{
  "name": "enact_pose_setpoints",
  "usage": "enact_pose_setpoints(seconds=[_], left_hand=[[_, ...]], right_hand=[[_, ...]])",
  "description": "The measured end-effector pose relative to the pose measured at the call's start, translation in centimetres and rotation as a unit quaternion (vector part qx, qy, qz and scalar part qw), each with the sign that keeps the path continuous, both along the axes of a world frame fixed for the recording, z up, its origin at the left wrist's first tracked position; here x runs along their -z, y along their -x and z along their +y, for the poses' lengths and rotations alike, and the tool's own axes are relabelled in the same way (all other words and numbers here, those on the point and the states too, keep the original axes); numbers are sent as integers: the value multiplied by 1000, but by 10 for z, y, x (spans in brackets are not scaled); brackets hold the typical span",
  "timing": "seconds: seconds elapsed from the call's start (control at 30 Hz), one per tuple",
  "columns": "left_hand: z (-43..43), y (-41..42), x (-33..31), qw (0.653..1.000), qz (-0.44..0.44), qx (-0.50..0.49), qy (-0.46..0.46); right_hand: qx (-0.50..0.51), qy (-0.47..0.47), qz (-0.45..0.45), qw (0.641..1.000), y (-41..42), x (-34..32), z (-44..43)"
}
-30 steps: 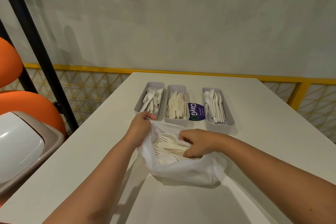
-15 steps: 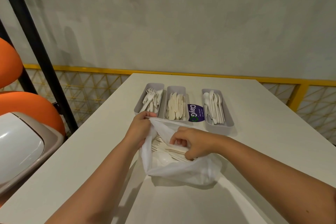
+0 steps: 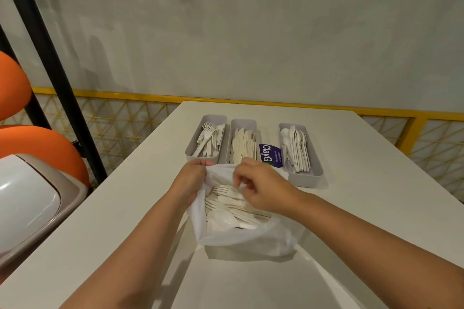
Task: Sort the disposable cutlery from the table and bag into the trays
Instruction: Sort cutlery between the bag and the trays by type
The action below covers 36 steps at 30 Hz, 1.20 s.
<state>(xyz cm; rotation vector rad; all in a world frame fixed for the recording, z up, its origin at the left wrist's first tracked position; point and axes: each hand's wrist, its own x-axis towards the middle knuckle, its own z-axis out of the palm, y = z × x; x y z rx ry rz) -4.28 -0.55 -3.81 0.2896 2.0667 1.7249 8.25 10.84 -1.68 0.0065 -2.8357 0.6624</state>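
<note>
A thin white plastic bag (image 3: 251, 241) lies open on the white table (image 3: 364, 221), with white forks (image 3: 226, 192) and a spoon (image 3: 222, 218) showing inside. My left hand (image 3: 190, 179) grips the bag's left rim and holds it up. My right hand (image 3: 261, 187) pinches the bag's far rim, fingers curled over the opening. Beyond the bag stand three grey trays: the left one (image 3: 193, 155) with forks, the middle one (image 3: 244, 123) with knives, the right one (image 3: 310, 178) with spoons.
A blue ClayGo sticker (image 3: 270, 155) lies between the middle and right trays. A bin with a white lid (image 3: 27, 198) and orange seats (image 3: 37, 143) stand left of the table. A yellow railing (image 3: 414, 118) and a black post (image 3: 50, 57) run behind.
My right hand has come up out of the bag and now pinches its far rim. The bag's mouth is pulled wider, showing more cutlery. My left hand stays on the left rim.
</note>
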Motion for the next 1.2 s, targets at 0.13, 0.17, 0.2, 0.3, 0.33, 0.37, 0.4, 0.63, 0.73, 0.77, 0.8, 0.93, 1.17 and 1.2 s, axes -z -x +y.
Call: enact_pose_setpoints(seconds=[0.13,0.17,0.2,0.3,0.33,0.37,0.4,0.63,0.73,0.77,0.8,0.93,1.17,1.2], left_hand=[[0,2,1,1000,-11,-11,-2],[0,3,2,1000,-17,-13,-4],[-1,5,3,1000,-19,-16,-6],[-3,9,4,1000,-7,-27,-3],[-3,11,5,1000,-2,-29,-1],[-3,12,6,1000,0,-29,1],[-3,13,7,1000,0,-28,3],[-6,19,11,999,0,-26,31],[-8,21,13,999,-10,-20,46],[-8,21,13,999,-9,-17,51],[-8,20,13,998,-7,-14,57],[-8,17,12,998,8,1,69],[-11,13,8,997,-6,26,67],[-11,13,8,997,-10,31,66]], right_hand=[[-18,-70,-138,988,4,10,-1],[3,-91,-175,980,5,13,3],[19,-97,-202,974,5,14,6],[19,-83,-244,966,3,14,10],[12,-84,-254,963,2,13,10],[5,-86,-262,961,2,13,10],[3,-87,-267,960,2,13,9],[16,-40,-284,958,-3,10,14],[23,14,-280,960,-7,6,16],[28,33,-281,959,-9,3,17],[34,54,-280,958,-11,1,17],[51,134,-276,950,-15,0,19],[23,213,-204,955,-17,-2,18],[35,230,-189,954,-17,-3,19]])
